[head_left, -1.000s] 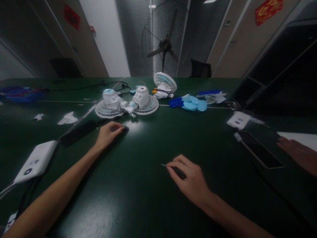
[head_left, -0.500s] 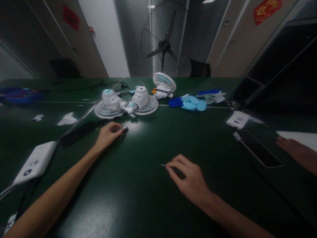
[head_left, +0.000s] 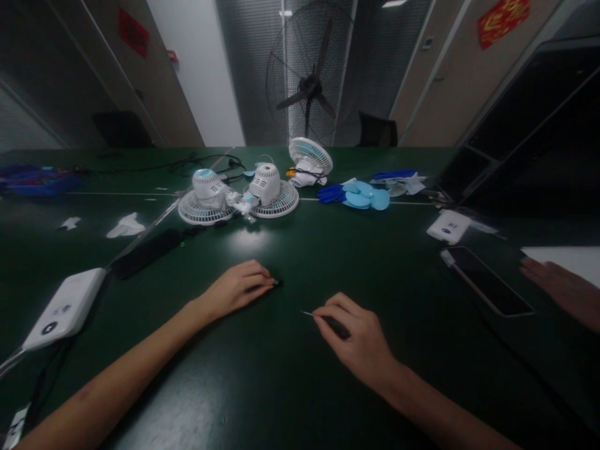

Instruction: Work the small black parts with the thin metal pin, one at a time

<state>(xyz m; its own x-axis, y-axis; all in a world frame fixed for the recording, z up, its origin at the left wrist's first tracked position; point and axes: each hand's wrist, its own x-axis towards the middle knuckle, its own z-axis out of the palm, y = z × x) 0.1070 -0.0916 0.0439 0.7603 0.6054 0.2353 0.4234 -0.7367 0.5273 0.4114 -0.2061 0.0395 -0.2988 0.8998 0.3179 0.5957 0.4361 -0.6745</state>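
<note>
My left hand (head_left: 237, 289) rests on the dark green table (head_left: 290, 375) with its fingertips pinched on a small dark part (head_left: 277, 282). My right hand (head_left: 357, 334) lies a little to its right, fingers closed round a thin screwdriver (head_left: 328, 320) with a dark handle whose metal tip points left. Two small white and blue fans (head_left: 206, 197) (head_left: 272, 190) lie face down further back at the table's middle, and a third fan (head_left: 309, 159) stands behind them.
A white power bank (head_left: 63, 307) and a black strip (head_left: 147, 250) lie at the left. Blue fan blades (head_left: 363, 197) lie at the back right. A phone (head_left: 487, 289) and a white box (head_left: 447, 226) lie right. Another person's hand (head_left: 562, 290) rests at the right edge. A large floor fan (head_left: 307, 75) stands behind.
My left hand has slid back toward me and to the right, bringing the small dark part close to my right hand. My right hand has stayed put with the screwdriver.
</note>
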